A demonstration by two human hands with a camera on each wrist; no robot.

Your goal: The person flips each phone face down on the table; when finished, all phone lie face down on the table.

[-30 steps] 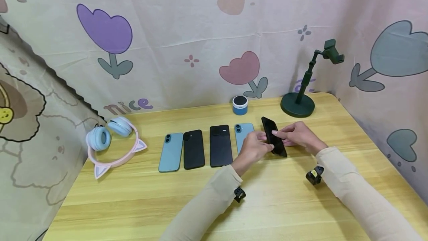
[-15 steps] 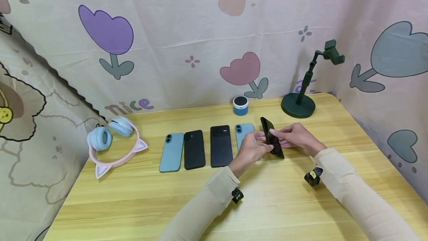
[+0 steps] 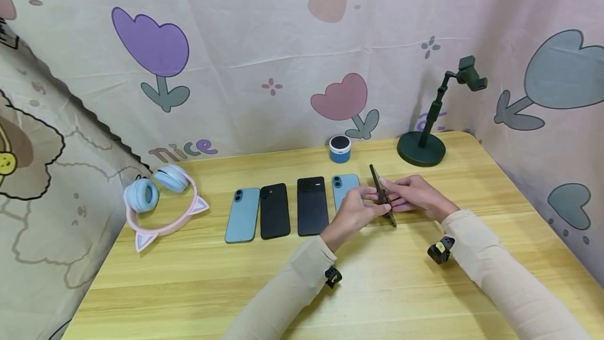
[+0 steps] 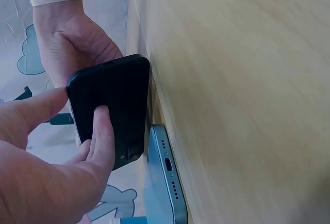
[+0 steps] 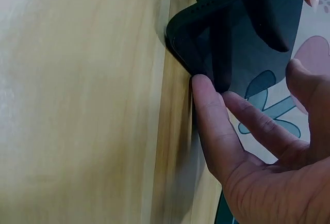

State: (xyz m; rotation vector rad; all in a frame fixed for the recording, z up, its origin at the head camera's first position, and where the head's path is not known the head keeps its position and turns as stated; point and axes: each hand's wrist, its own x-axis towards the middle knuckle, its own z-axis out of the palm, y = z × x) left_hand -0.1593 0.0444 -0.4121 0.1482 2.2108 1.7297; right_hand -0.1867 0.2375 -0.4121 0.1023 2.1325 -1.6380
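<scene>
A black smartphone [image 3: 376, 178] is tilted up on its long edge over the table, nearly edge-on in the head view. My left hand [image 3: 348, 215] grips it, fingers on its dark back in the left wrist view. From the other side my right hand [image 3: 421, 194] pinches it, thumb and fingertips at opposite edges of the glossy screen [image 5: 227, 53] in the right wrist view. Just left of it lies a light blue phone [image 3: 346, 181], partly hidden behind my left hand. Further left, a larger dark phone [image 3: 312, 206], a black phone [image 3: 274, 211] and another light blue phone [image 3: 242, 215] lie face down.
A dark green phone stand [image 3: 421, 148] with a round base is at the back right. A small blue and white cylinder [image 3: 340, 149] sits near the back edge. Pink and blue cat-ear headphones [image 3: 165, 227] lie at the left. A printed cloth [image 3: 245, 25] hangs behind the wooden table [image 3: 189, 298].
The black smartphone has turned from showing its face to nearly edge-on in the head view, its near end shifting slightly left. Both hands keep hold and have moved a little left.
</scene>
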